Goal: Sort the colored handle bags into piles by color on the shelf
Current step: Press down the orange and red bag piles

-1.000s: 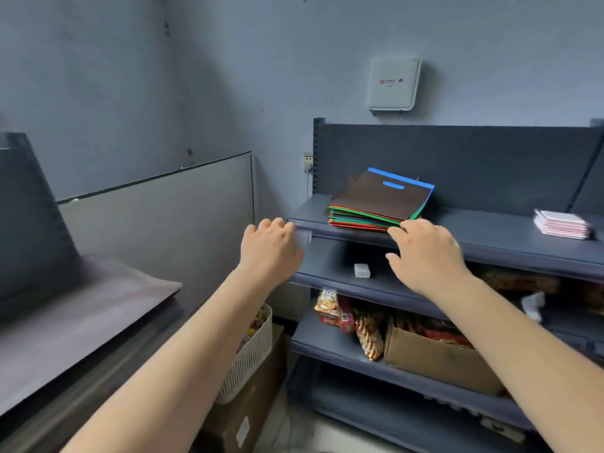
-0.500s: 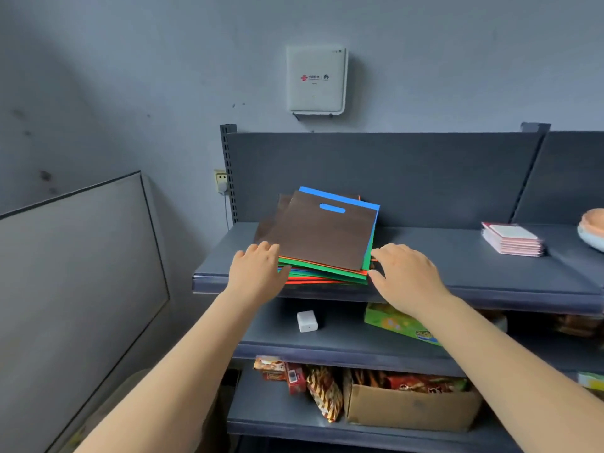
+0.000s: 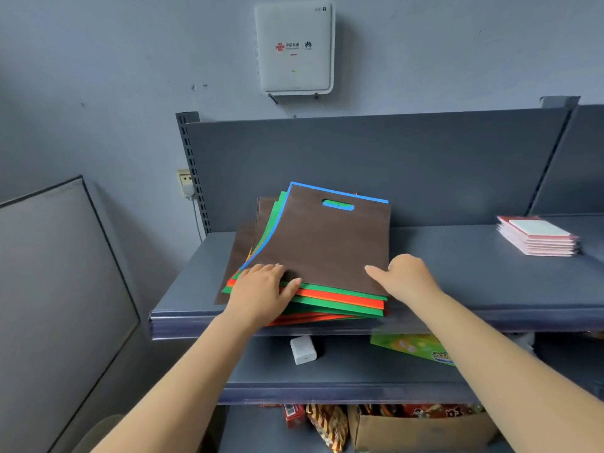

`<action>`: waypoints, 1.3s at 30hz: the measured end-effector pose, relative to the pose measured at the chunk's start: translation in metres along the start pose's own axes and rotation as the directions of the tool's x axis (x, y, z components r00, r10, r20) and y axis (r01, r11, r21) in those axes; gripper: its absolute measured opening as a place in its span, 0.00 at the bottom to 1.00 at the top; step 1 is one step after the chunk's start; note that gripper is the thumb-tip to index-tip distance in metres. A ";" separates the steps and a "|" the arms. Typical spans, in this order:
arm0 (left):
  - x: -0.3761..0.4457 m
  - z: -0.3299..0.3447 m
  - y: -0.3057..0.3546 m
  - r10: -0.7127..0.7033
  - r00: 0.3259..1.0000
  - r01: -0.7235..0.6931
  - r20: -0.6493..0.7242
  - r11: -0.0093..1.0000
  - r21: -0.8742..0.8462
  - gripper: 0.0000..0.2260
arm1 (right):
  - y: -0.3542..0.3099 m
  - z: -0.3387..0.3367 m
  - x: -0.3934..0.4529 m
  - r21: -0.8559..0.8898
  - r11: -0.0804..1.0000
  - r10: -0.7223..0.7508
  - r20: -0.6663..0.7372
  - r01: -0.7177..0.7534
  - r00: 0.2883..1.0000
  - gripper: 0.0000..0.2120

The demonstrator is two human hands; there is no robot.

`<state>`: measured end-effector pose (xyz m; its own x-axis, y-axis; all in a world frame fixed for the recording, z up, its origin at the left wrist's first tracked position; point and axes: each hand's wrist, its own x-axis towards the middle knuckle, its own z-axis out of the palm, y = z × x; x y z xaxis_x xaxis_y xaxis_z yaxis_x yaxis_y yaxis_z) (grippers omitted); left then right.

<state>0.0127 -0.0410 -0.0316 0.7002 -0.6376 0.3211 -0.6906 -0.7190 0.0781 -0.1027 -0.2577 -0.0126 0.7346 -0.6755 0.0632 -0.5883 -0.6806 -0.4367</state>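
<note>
While both hands sit at near edge of bag stack [image 3: 313,276], nothing lifted. Left hand [image 3: 261,291] lies on stack's near-left corner, fingers fairly straight over brown top bag [image 3: 327,246] and green/orange edges below. Right hand [image 3: 405,277] at stack's near-right corner, thumb on brown bag; grip unclear. Stack rests on top shelf [image 3: 474,289]. Pink booklets [image 3: 537,235] well right of stack. White wall box [image 3: 294,47] above, behind stack.

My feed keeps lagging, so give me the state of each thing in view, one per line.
Bag stack: mixed colours, unsorted, fanned, on top shelf.
Brown bag: topmost, flat.
Left hand: on stack's front left corner, thumb on brown bag.
Right hand: on stack's front right corner; grip unclear.
Pink stack: neat, untouched.
Wall box: green light on.
</note>
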 end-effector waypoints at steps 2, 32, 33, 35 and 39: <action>0.004 0.001 0.002 0.057 0.998 -0.057 0.008 0.997 -0.051 0.19 | 0.003 -0.004 0.007 0.060 0.997 0.044 -0.016 -0.043 0.999 0.24; -0.002 -0.034 -0.056 -0.501 0.838 0.294 -0.215 0.748 -0.595 0.10 | 0.056 -0.018 -0.011 0.750 0.661 0.288 -0.209 -0.036 0.934 0.18; -0.010 -0.037 -0.054 -0.539 0.815 0.278 -0.214 0.687 -0.672 0.10 | 0.055 -0.017 -0.017 0.793 0.609 0.290 -0.198 -0.022 0.936 0.18; -0.030 -0.042 -0.050 -0.618 0.763 0.222 -0.188 0.525 -0.822 0.10 | 0.054 -0.014 -0.030 0.856 0.517 0.273 -0.162 -0.003 0.948 0.17; -0.078 -0.055 -0.038 -0.745 0.639 0.061 -0.191 0.297 -0.953 0.10 | 0.052 -0.016 -0.056 0.931 0.364 0.200 -0.081 0.003 0.976 0.17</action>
<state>-0.0254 0.0512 -0.0075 0.9273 0.1808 0.3278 -0.3351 0.0105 0.9421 -0.1795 -0.2601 -0.0246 0.5718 -0.8191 0.0472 0.1028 0.0144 -0.9946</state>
